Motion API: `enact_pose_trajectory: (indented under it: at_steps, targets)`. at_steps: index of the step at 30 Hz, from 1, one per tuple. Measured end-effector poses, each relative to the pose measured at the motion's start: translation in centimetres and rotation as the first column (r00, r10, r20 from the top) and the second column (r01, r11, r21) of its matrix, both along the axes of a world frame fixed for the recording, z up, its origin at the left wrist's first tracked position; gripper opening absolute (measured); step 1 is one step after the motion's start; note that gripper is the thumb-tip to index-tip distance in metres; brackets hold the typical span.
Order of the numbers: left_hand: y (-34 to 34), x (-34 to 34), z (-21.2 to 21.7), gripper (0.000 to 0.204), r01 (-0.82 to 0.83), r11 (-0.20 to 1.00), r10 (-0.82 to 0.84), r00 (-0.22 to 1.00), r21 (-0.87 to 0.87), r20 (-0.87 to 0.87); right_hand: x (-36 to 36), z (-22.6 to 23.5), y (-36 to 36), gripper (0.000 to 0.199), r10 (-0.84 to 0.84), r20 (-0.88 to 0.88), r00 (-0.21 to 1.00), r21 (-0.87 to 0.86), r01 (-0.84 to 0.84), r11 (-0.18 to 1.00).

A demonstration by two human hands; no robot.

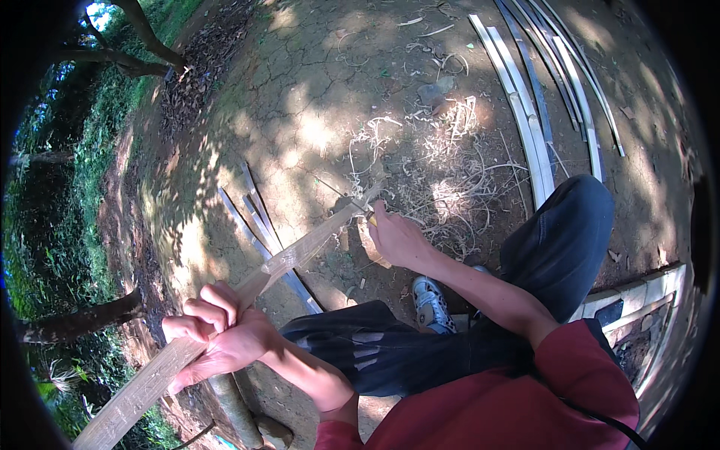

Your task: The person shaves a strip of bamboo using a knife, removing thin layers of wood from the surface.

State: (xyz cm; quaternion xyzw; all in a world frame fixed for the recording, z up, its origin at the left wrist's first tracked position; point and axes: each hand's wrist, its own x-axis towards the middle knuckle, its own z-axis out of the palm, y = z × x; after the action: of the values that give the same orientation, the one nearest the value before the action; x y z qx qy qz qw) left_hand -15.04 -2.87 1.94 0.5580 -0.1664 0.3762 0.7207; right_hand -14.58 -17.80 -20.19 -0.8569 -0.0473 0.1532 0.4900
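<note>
A long, flat bamboo strip slants from the lower left up toward the middle, with a node partway along it. My left hand is wrapped round its lower part, thumb underneath and fingers over the top. Close to the strip's far end, my right hand is closed on a knife. Only a bit of the yellowish handle shows past the fingers. Its thin dark blade seems to lie across the strip and point up and left; whether the edge is biting in cannot be made out.
Curly pale shavings litter the ground beyond my right hand. Several long strips lie at the far right, with shorter strips left of centre. A pale slatted frame stands right of my bent knee. Trees and greenery border the left.
</note>
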Motion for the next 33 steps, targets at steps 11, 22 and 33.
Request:
enact_pose_trajectory:
  at_steps: [11, 22, 33]
  targets:
    - [-0.5, -0.3, -1.1, 0.070, 0.233, 0.973, -0.233, 0.972, 0.005, 0.020, 0.9, -8.3, -0.5, 0.026, -0.031, 0.054, 0.998, -0.143, 0.039, 0.989]
    - [0.6, -0.8, -0.7, 0.070, 0.216, 0.976, -0.216, 0.975, 0.009, 0.047, -0.2, 0.3, 1.6, 0.030, 0.021, 0.138, 0.990, 0.076, -0.031, 0.997]
    - [-0.9, -1.3, -0.2, 0.070, 0.153, 0.988, -0.153, 0.988, 0.031, 0.026, 0.5, -0.6, 1.4, 0.029, 0.008, 0.049, 0.999, 0.064, -0.011, 0.998]
